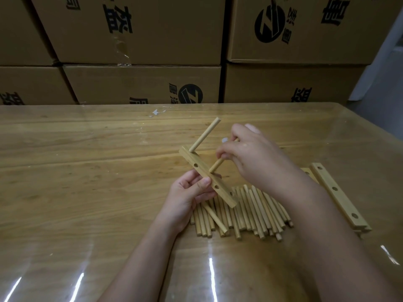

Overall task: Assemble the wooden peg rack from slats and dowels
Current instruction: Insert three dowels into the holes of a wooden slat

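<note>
1. Rack (190, 156): barely begun, being built in the air above the table (87, 171), over the far edge of the pile (244, 212). Consisting so far of one slat (206, 177) with a single peg seated.
2. Lying nearest, flat on the table: the pile of loose dowels, a great many, waiting to be used.
3. Gripping the slat's near half with the left hand (189, 197), thumb pressing on the drilled face and fingers curling behind. Tilting it so that the far end is pointing up and away.
4. Pinching a second dowel (216, 165) with the right hand (250, 153), fingertips closing round the shaft. Bringing its lower tip against the slat about midway along. Impossible to tell whether it is already entering a hole or only touching the mouth.
5. Sticking out of the slat's far end: the first dowel (205, 135), seated and slanting up and away.
6. Showing open holes on either side of the second dowel: two plainly, and seemingly a third near the lower end. Judging from that, leaving most of this slat's pegs to go in.
7. Waiting off to the right, just beyond the pile: spare slats (335, 192), lying flat and untouched. Suggesting more slat work to come, perhaps closing the dowels' free ends.
8. Standing farthest back, stacked behind the table: cardboard boxes (141, 83), playing no part.
</note>
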